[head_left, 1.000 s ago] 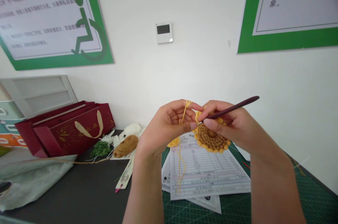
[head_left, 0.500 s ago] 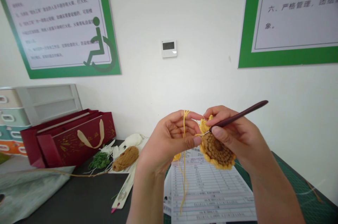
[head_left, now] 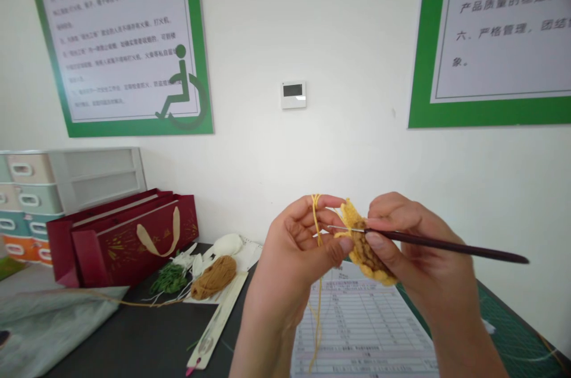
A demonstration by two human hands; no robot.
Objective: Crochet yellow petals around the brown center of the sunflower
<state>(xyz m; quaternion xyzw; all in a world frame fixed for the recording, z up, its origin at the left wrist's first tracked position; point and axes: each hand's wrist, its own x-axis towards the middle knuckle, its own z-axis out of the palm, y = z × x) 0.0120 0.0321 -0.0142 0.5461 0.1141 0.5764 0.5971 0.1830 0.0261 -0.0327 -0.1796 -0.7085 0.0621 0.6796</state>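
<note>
My left hand [head_left: 307, 247] pinching the edge of a yellow-rimmed crochet round [head_left: 363, 254], yellow yarn [head_left: 316, 202] over its forefinger, my right hand [head_left: 428, 274] closed around a dark crochet hook [head_left: 455, 245], the round between both grips, above a printed sheet [head_left: 357, 324], wall poster [head_left: 495, 39] reading "产品质量的稳定" and "严格管理"

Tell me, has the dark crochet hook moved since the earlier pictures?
Yes. Judged against the white wall panel, the crochet hook's handle end has swung down and to the picture's right; the handle now slopes downward instead of upward.
</note>
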